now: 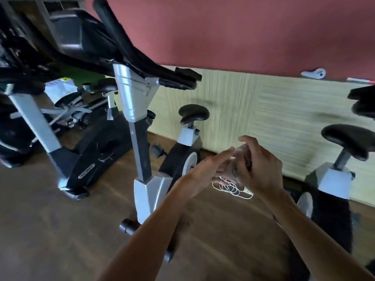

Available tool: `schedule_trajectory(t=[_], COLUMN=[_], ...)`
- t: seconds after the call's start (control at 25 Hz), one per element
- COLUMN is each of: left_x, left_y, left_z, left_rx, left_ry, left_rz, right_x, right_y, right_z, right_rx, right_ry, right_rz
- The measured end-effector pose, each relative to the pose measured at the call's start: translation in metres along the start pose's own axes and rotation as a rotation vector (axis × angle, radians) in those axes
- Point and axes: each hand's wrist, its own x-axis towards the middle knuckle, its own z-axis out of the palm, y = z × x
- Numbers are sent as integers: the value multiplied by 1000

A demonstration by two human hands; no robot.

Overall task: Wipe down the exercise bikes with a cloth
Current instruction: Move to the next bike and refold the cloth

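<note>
The cloth (241,159) sits bunched between your two hands, out in front of you over the wooden floor (60,230) — it's blurred, so I can only call it a greyish wad with loose white threads (231,187) dangling under it. Your right hand (261,169) is curled round it from the right, thumb arched over the top. Your left hand (205,171) has its fingers stretched out straight, tips touching the wad. Just left of your hands stands the nearest exercise bike (142,138), silver post upright, black handlebars (125,49) overhead, its black saddle (193,114) near the pale wall panel (263,110). Another bike (87,155) stands further left — a third one's saddle (351,138) shows at right.
</note>
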Motion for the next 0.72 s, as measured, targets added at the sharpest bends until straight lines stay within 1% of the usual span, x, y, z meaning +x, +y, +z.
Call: schedule_trajectory(t=[0.04, 0.12, 0.2, 0.24, 0.28, 0.36, 0.4, 0.44, 0.52, 0.6, 0.64, 0.72], left_x=[13, 36, 64, 76, 95, 137, 153, 170, 204, 233, 247, 273], left_y=[7, 19, 24, 25, 25, 28, 34, 38, 55, 73, 81, 92], left_z=[-3, -6, -11, -14, -18, -28, -32, -36, -46, -55, -56, -51], left_rx=[7, 84, 134, 122, 101, 22, -5, -36, -70, -43, -2, 109], left_ry=[-51, -87, -127, -153, -154, -133, -141, -193, -381, -505, -531, -514], left_rz=[49, 139, 212, 243, 271, 280, 267, 244, 224, 209, 192, 182], right_x=[13, 37, 54, 62, 72, 96, 108, 116, 127, 135, 136, 138], right_y=[4, 12, 28, 34, 40, 55, 65, 77, 93, 104, 108, 116], right_z=[6, 13, 17, 16, 12, 7, 3, -1, -8, -10, -11, -12], right_rx=[16, 86, -18, -21, 48, 388, 550, 581, 626, 721, 753, 754], right_ry=[-11, -105, -176, -234, -305, -348, -363, -335, -257, -192, -131, 18], right_rz=[29, 107, 59, 51, 108, 485, 639, 683, 712, 730, 738, 746])
